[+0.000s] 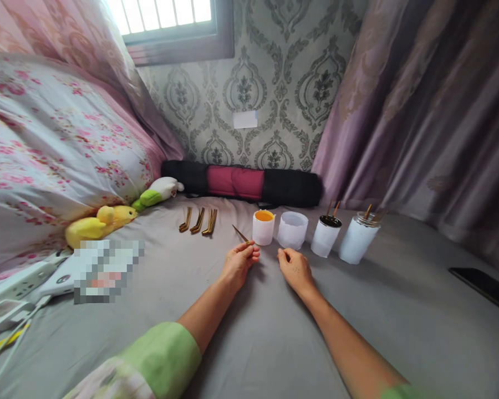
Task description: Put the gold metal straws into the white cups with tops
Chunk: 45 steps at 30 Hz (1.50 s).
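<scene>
My left hand [240, 261] pinches a thin brown stick [240, 234] that tapers to a point at its far end, up and to the left. Just right of it, my right hand [296, 269] is closed with fingers curled; whatever it holds, if anything, is hidden. Beyond my hands stand a white-wrapped cup with an orange inside [263, 230] and a wider whitish tub [292, 231]. Further right, a white-wrapped tin [325, 237] and a wrapped glass jar [359, 239] have thin sticks poking out. Three small bundles of bent brown sticks [197, 220] lie to the left.
All this rests on a grey sheet [249, 354]. A black and maroon roll [237, 183] lies along the wall. Left are plush toys [102, 224], a power strip [19, 282], cables and a blurred-out box [108, 271]. A dark flat object [484, 288] lies far right.
</scene>
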Each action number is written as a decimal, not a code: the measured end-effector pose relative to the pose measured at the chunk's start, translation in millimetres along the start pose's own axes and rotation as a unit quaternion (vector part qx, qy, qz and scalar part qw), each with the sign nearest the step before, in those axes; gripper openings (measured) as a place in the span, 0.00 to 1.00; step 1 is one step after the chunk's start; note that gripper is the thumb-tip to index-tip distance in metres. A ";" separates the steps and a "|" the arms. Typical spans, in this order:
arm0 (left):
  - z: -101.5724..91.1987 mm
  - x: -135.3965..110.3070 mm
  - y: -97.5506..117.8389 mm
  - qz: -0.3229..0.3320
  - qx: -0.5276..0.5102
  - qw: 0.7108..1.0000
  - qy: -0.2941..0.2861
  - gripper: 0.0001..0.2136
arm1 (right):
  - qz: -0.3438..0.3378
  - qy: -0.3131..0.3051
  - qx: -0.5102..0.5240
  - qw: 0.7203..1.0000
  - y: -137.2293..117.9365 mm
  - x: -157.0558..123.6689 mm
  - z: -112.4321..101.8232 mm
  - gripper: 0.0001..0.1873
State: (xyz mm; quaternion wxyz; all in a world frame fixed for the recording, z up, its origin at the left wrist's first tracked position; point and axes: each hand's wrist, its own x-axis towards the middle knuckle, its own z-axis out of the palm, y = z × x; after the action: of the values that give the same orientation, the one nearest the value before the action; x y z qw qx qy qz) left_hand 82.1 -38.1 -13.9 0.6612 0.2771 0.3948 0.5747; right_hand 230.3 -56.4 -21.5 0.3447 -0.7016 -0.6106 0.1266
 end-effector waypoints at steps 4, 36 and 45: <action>2.1 -9.9 -7.9 -0.007 0.006 1.000 -0.006 0.07 | -0.016 -0.002 0.005 1.000 0.7 -0.4 -0.5 0.19; 3.9 -35.6 -13.8 0.202 0.266 0.940 -0.065 0.12 | -0.069 -0.031 0.129 0.989 -3.7 -5.5 -9.5 0.18; 2.2 -40.6 -13.5 0.312 0.379 0.864 -0.107 0.11 | -0.073 -0.038 0.254 0.964 -14.4 -7.3 -14.6 0.18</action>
State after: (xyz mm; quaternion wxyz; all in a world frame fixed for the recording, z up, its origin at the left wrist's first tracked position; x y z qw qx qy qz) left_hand 90.1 -80.1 -15.6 0.3293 0.6750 0.4020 0.5238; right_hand 226.4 -67.9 -3.4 0.4968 -0.5388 -0.6207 0.2787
